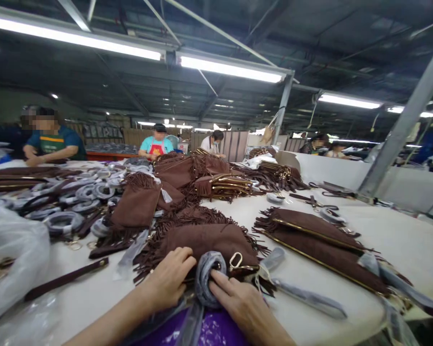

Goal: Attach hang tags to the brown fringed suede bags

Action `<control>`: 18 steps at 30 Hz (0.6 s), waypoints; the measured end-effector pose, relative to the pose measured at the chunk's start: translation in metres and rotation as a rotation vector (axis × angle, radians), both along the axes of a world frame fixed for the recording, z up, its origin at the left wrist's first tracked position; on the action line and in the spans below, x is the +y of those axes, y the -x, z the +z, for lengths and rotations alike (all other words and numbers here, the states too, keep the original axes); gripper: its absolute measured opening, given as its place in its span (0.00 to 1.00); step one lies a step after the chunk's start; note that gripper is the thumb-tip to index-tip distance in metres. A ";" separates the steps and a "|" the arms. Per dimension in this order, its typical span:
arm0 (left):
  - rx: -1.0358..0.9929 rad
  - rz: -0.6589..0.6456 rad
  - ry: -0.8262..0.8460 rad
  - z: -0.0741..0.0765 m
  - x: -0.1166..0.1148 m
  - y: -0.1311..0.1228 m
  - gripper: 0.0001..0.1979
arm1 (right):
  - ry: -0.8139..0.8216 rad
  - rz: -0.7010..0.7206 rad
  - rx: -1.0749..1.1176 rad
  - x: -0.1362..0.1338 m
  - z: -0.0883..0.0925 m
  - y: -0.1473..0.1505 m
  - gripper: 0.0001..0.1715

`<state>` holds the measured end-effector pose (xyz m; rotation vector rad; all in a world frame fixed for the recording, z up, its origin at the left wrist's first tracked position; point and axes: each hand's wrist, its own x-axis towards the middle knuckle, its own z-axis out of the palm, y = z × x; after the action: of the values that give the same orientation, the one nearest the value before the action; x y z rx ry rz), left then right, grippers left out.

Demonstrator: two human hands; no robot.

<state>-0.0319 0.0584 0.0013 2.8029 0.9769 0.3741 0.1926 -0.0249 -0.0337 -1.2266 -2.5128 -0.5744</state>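
Observation:
A coil of plastic-wrapped strap (203,278) stands on edge at the table's front, in front of a brown fringed bag (205,239). My right hand (240,298) grips the coil from the right, its fingers reaching into the ring. Just left of the coil, my left hand (171,274) is closed at the bag's front edge; what its fingers hold is hidden. A gold-coloured oval ring (235,260) lies on the bag, right of the coil. Below my hands, a wrapped strap end (192,324) hangs over something shiny and purple (216,329).
Brown bags (321,240) with wrapped straps (310,298) lie at right. Many coiled straps (86,192) are heaped at left, near a clear plastic bag (14,259). More brown bags (176,170) are piled behind. Several people work farther back. A metal post (400,115) rises at right.

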 end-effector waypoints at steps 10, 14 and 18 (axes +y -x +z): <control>0.008 0.093 -0.085 0.001 0.013 0.011 0.06 | 0.086 0.118 0.453 -0.013 0.034 -0.034 0.24; -0.190 0.204 -0.118 0.024 0.020 -0.002 0.09 | 0.265 0.183 0.280 -0.030 0.036 -0.024 0.14; -0.305 0.186 -0.115 0.041 0.012 -0.013 0.10 | 0.258 0.104 0.108 -0.026 0.020 -0.009 0.15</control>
<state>-0.0186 0.0707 0.0418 2.6465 1.1754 0.8779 0.2012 -0.0506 -0.0139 -1.1663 -2.5983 -0.1582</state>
